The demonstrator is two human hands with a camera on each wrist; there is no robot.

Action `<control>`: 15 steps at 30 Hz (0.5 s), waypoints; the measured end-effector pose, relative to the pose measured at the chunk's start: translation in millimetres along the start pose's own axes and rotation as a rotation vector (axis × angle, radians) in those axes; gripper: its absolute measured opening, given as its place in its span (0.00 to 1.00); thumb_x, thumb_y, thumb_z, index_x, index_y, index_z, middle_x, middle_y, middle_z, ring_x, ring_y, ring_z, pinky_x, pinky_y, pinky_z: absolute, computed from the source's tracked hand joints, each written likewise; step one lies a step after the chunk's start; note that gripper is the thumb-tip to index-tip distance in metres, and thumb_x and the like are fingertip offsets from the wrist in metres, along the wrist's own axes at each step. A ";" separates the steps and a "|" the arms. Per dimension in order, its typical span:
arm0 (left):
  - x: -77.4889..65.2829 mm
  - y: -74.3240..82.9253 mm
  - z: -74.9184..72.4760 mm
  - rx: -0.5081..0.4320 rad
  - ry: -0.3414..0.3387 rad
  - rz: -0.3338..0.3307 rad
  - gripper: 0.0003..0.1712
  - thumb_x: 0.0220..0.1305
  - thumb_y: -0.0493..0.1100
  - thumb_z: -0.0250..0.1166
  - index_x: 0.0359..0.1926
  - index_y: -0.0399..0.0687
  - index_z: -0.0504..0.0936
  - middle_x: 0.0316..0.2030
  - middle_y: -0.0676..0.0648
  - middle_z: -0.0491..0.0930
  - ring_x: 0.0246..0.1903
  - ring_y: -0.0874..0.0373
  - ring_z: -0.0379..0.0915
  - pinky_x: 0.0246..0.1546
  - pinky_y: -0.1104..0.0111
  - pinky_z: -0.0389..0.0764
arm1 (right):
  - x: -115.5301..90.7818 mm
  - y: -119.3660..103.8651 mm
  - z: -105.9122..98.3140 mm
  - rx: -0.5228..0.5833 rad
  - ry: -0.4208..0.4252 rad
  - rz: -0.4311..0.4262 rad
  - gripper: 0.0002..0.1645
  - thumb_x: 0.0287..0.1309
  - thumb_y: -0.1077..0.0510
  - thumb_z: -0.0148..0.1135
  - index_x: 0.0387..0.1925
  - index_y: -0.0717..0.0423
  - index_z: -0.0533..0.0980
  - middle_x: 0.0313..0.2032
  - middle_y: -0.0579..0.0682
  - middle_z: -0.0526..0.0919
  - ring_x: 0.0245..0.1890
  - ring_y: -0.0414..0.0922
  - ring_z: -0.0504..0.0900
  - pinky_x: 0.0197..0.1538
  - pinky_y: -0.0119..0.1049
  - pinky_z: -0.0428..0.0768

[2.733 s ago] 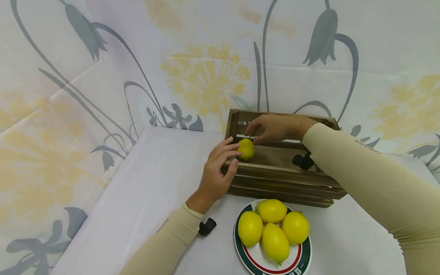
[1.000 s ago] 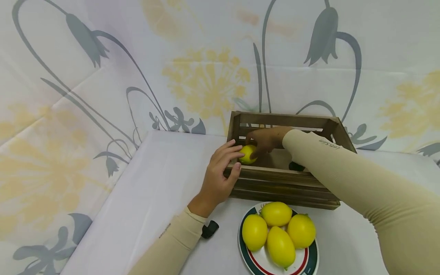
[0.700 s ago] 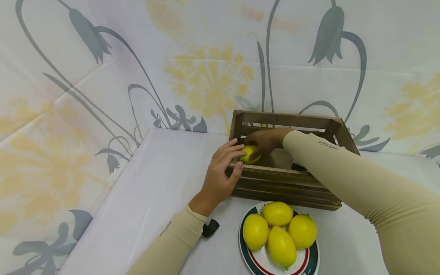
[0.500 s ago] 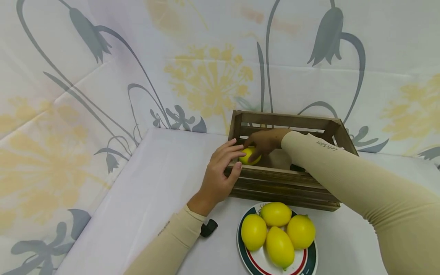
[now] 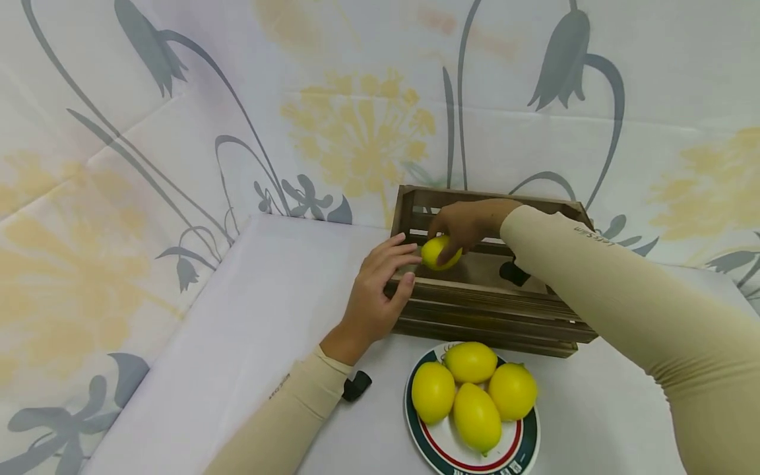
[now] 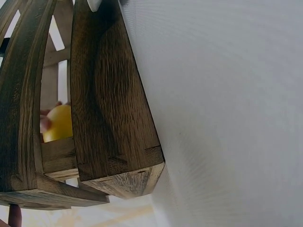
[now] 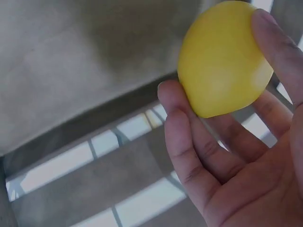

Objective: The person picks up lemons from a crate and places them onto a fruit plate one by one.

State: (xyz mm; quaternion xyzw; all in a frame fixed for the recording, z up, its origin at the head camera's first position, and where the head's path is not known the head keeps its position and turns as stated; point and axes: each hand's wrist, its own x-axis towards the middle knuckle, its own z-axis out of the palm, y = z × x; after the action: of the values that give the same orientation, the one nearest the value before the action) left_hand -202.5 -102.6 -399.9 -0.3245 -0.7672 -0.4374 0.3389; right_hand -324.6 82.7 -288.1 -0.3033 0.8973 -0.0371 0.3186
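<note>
A yellow lemon (image 5: 438,253) is held in my right hand (image 5: 469,223), inside the left part of a dark slatted wooden crate (image 5: 487,300). In the right wrist view the thumb presses one side of the lemon (image 7: 222,56) and the fingers curl under the other. My left hand (image 5: 380,290) rests at the crate's left end, its fingers fairly straight over the edge. Through the slats in the left wrist view, the lemon (image 6: 60,124) shows partly, with fingertips beside it. Most of the left hand lies outside that view.
In front of the crate stands a round plate (image 5: 413,422) with a dark green rim and a red ring, bearing several lemons (image 5: 477,419). Under everything is a white tabletop (image 5: 267,297). A flower-patterned cloth (image 5: 368,132) hangs behind the crate.
My right hand reached down to the lemon in the crate, gripped it, and has now lifted it slightly up and to the right. The left hand has kept its place at the crate's end.
</note>
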 end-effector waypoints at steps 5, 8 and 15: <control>1.1 -1.1 0.1 -0.009 -0.002 -0.001 0.27 0.78 0.56 0.45 0.51 0.40 0.82 0.57 0.41 0.81 0.69 0.49 0.66 0.74 0.57 0.62 | -16.0 0.2 -8.3 0.044 0.061 -0.009 0.28 0.60 0.51 0.70 0.59 0.59 0.77 0.55 0.57 0.79 0.45 0.48 0.83 0.46 0.40 0.87; 3.1 -0.7 -0.1 -0.019 0.007 0.000 0.27 0.78 0.56 0.46 0.51 0.40 0.82 0.57 0.41 0.81 0.69 0.49 0.66 0.74 0.57 0.63 | -25.5 1.2 -11.0 0.074 0.111 0.007 0.28 0.59 0.52 0.70 0.58 0.59 0.77 0.55 0.57 0.78 0.47 0.49 0.81 0.49 0.40 0.86; 0.5 0.7 -1.1 -0.026 0.005 -0.021 0.27 0.78 0.56 0.46 0.51 0.40 0.82 0.57 0.42 0.81 0.70 0.49 0.66 0.74 0.57 0.62 | -42.4 3.9 -15.6 -0.055 0.231 0.006 0.31 0.56 0.45 0.73 0.56 0.56 0.78 0.53 0.54 0.82 0.50 0.51 0.79 0.56 0.49 0.79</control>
State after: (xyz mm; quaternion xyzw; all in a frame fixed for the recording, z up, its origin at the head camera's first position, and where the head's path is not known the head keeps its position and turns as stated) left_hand -201.9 -103.2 -398.8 -0.3199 -0.7639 -0.4515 0.3320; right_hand -309.9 108.0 -253.5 -0.3030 0.9296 -0.0461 0.2049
